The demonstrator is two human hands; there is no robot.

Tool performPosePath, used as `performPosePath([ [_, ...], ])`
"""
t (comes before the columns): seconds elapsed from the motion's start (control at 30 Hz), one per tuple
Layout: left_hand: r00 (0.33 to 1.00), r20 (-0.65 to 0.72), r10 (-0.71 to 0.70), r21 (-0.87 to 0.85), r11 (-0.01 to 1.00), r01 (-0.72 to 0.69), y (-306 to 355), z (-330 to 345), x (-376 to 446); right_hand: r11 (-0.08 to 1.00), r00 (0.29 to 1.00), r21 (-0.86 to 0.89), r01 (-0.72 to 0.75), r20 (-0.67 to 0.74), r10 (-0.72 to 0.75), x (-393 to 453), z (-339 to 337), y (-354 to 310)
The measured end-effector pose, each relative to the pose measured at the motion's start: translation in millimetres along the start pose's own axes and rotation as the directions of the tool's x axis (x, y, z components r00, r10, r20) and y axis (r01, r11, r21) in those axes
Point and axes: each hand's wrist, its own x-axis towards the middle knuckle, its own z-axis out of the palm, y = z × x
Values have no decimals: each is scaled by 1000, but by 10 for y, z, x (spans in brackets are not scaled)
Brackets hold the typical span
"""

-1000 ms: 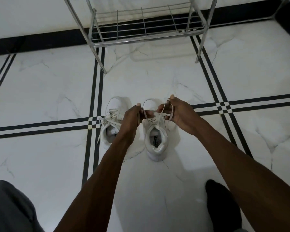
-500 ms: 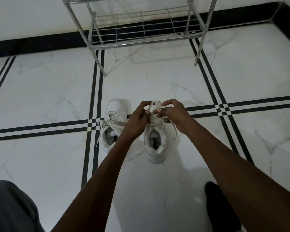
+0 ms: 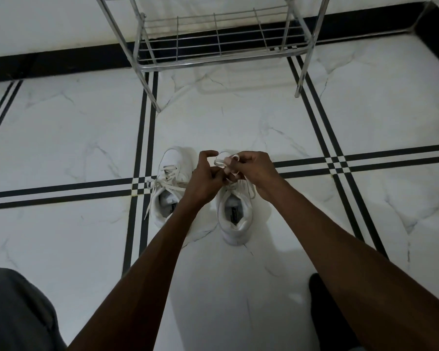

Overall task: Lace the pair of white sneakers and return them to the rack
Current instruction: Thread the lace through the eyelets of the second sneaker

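Both hands have drawn together over the right-hand white leather sneaker [image 3: 235, 214]: a second ago they were spread apart, each pulling a lace end out to its side, and now they meet above the tongue. That shift reads as the move from tightening to tying, so I judge the bow on this shoe is being formed.

A loop of the flat white shoelace [image 3: 219, 162] stands up between the fingers. The left hand [image 3: 204, 181] is curled, thumb and forefinger closed near the base of that loop; the right hand [image 3: 251, 171] pinches lace between its fingertips, with a further strand hanging down past the shoe's outer side. Exactly which strand each hand has hold of is hidden by the knuckles.

Just beside it, the other white leather sneaker [image 3: 169, 188] sits on the white marble floor with black inlay stripes [image 3: 61, 138], threaded through its eyelets, its ends trailing loose over the side onto the tile. Whether it carries a knot I cannot tell.

Well beyond both shoes stands the chrome wire shoe rack [image 3: 213, 46], its lowest shelf bare where visible. Neither shoe is back on it yet, so the return step remains.
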Motion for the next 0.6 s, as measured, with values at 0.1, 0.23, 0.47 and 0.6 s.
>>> performPosePath([
  [0.1, 998, -21, -64, -42, 997, 63, -71, -45, 17, 1000, 1000, -14, 27, 15, -27, -11, -36, 1],
  [0.23, 993, -45, -110, -62, 992, 107, -148, -118, 66, 879, 977, -439, 184, 180, -115, 3, -198, -56],
  [0.47, 996, -31, -87, -181, 980, 80, -116, -84, 8, 656, 917, -671, 346, 93, -388, 12, -114, -13],
  [0.6, 997, 52, -54, -131, 990, 61, -130, -66, -10, 829, 942, -494, 261, -60, -332, 6, -65, 61],
])
